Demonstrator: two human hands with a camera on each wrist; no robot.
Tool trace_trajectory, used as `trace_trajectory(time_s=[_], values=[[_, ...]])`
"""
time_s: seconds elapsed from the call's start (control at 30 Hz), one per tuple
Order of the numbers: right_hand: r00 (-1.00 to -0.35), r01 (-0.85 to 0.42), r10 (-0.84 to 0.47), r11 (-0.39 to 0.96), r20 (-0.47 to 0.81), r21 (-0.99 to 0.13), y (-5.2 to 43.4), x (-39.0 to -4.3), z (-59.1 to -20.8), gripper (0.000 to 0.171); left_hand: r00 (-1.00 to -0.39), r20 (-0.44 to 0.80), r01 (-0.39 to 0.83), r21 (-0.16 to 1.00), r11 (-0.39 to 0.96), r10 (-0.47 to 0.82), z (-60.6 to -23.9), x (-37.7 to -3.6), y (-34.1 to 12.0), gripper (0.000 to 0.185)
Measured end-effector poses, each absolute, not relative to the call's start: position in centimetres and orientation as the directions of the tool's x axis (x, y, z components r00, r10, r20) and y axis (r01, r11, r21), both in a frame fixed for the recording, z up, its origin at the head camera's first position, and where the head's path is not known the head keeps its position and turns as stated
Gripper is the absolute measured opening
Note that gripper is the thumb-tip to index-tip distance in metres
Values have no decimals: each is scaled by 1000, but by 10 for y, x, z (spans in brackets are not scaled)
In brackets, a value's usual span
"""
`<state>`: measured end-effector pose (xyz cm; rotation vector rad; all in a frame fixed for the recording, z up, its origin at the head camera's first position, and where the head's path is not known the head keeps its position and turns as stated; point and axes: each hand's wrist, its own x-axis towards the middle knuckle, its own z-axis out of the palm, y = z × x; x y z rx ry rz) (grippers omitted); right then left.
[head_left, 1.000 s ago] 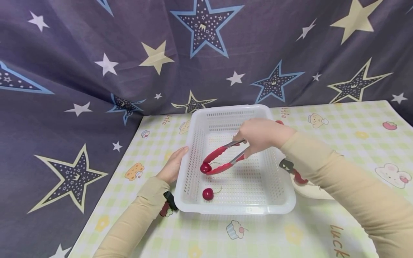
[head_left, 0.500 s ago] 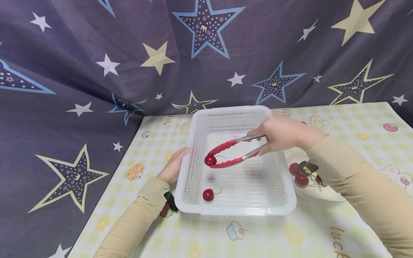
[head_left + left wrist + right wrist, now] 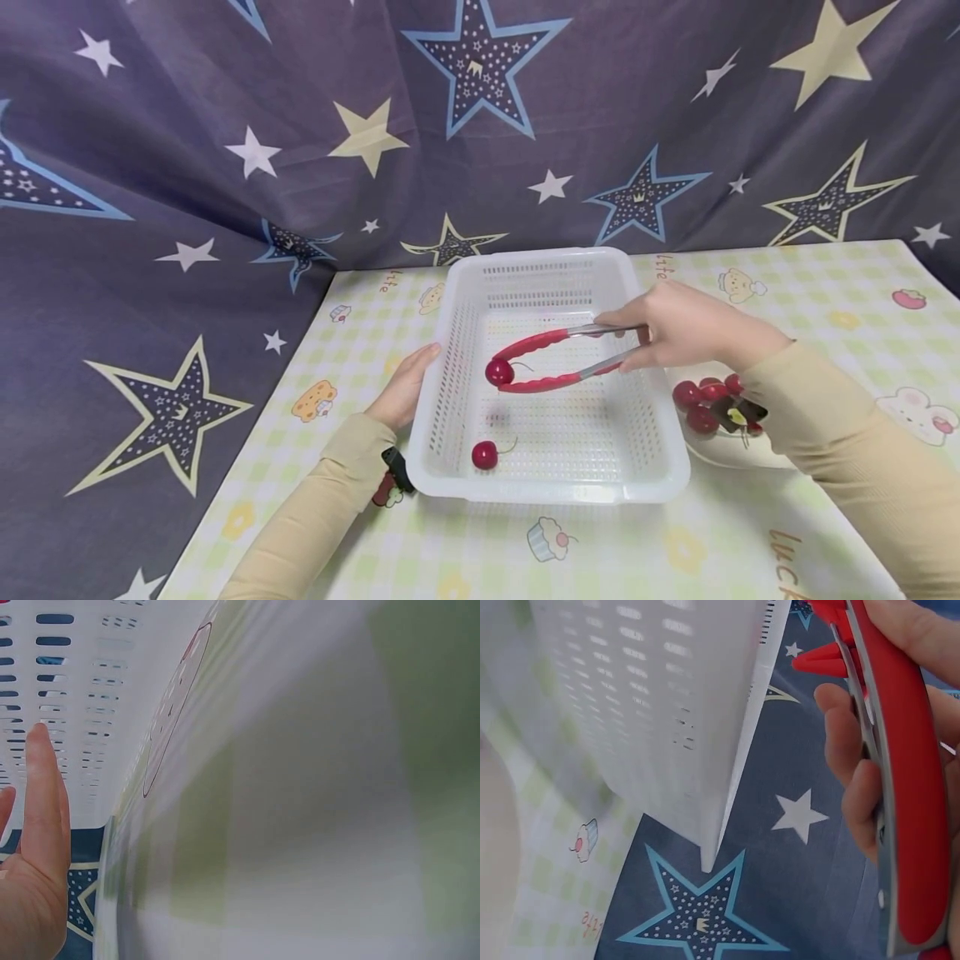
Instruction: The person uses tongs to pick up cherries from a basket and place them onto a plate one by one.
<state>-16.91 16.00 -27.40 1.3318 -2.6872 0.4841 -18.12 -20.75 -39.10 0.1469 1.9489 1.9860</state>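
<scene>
My right hand grips red-and-metal tongs, whose tips pinch a red cherry with a thin stem. This cherry appears over the inside of a white perforated plastic basket. A second cherry lies on the basket floor, near its front left corner. Against the basket's left side rests my left hand. The left wrist view has its straight finger along the slotted wall. In the right wrist view, fingers curl round the red handle of the tongs.
Right of the basket, a pale plate bears several cherries, partly hidden by my right wrist and its black camera. A checked cloth covers the table. Behind hangs a dark star-patterned curtain.
My right hand has moved right, carrying the tongs and cherry up and to the right within the basket's outline. More cherries on the plate have come into view. The left hand stays put.
</scene>
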Motion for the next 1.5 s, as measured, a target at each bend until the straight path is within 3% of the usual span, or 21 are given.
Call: trace_trajectory(time_s=[0.63, 1.13, 1.5], values=[[-639, -769, -676, 548, 368, -328, 199, -164, -297, 49, -931, -173, -171, 985, 35, 322, -393, -183, -208, 59], [-602, -798, -664, 526, 444, -296, 223, -163, -294, 55, -936, -181, -189, 982, 3, 303, -393, -183, -207, 57], [-691, -719, -582, 611, 429, -331, 251, -155, -292, 58, -934, -169, -178, 984, 1, 313, -394, -183, -208, 59]])
